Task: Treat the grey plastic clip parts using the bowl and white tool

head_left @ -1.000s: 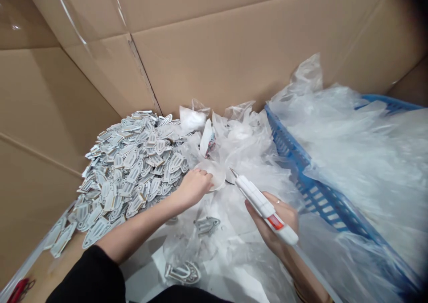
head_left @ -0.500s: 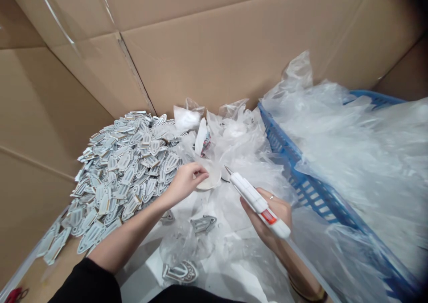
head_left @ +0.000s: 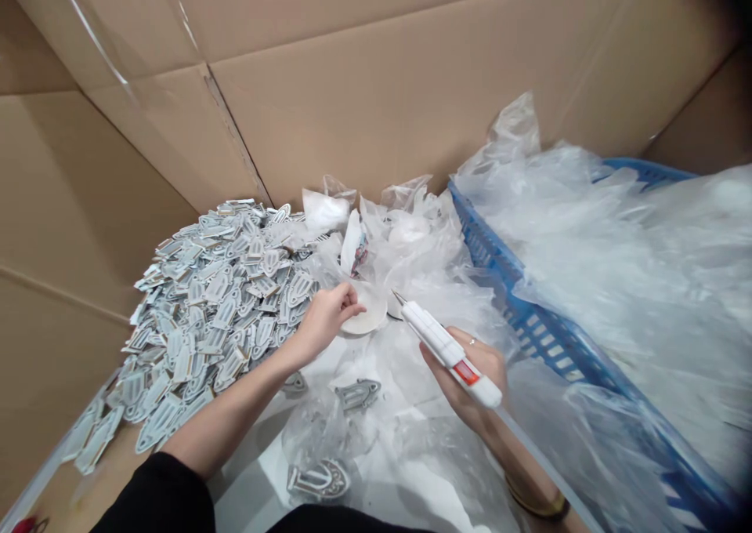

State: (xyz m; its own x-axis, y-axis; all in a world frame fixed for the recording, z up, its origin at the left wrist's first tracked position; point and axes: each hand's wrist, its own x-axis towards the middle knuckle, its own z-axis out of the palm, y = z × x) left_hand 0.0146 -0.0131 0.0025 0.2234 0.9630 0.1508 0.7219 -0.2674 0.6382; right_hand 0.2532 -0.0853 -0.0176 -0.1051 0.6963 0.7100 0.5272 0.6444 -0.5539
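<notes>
My right hand [head_left: 479, 368] is wrapped round a white pen-like tool [head_left: 438, 335] with a pointed metal tip and a red label, its tip aimed up and left. Over the near left edge of a round whitish dish [head_left: 370, 321] is my left hand [head_left: 334, 313], thumb and fingers pinched together; anything between them is too small to make out. Left of that hand lies a big heap of grey ornate metal-like pieces [head_left: 217, 298]. One grey piece [head_left: 358, 393] lies below the dish, and a U-shaped piece [head_left: 320, 480] sits nearer my body.
A blue plastic basket [head_left: 546, 337] full of clear plastic bags [head_left: 634, 243] stands at the right. More clear bags [head_left: 411, 235] lie behind the dish. Cardboard walls [head_left: 381, 94] rise at the back and left. Something red [head_left: 24, 525] shows at the bottom left corner.
The view has shifted slightly. Both hands keep nearly the same pose, and the tool stays in my right hand.
</notes>
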